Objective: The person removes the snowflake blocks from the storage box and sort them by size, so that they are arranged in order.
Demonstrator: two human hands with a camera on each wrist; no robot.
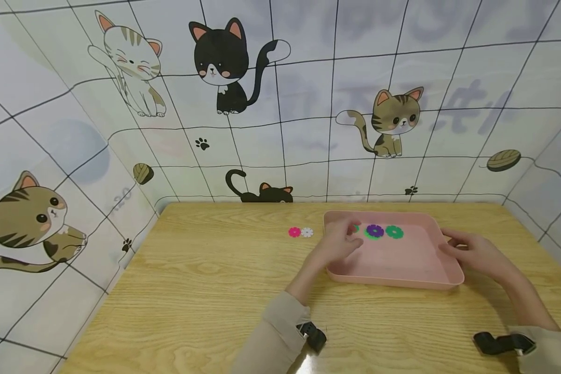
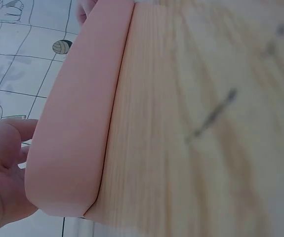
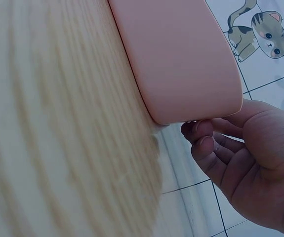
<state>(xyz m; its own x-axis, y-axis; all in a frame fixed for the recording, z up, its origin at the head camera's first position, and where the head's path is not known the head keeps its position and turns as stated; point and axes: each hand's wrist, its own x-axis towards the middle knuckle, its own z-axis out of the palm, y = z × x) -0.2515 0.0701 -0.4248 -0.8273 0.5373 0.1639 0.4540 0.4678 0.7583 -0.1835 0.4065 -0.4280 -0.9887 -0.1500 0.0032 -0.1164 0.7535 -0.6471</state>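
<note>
A shallow pink tray point(image 1: 402, 259) stands on the table. Inside, near its far wall, lie a purple notched plastic disc point(image 1: 375, 231) partly over a light green one, and a darker green disc point(image 1: 394, 231). My left hand point(image 1: 335, 244) reaches over the tray's left wall, thumb and fingers apart, beside another green disc point(image 1: 357, 228) that the fingers partly hide. My right hand point(image 1: 479, 254) grips the right wall, thumb at the rim and fingers outside; in the right wrist view its fingertips point(image 3: 203, 145) are close to the tray's corner.
Left of the tray, a pink notched disc point(image 1: 294, 232) and a white one point(image 1: 307, 232) lie side by side on the wooden table point(image 1: 205, 291). A cat-print wall covering point(image 1: 304, 104) rises behind the table's far edge. Each sleeve has a black strap at its cuff.
</note>
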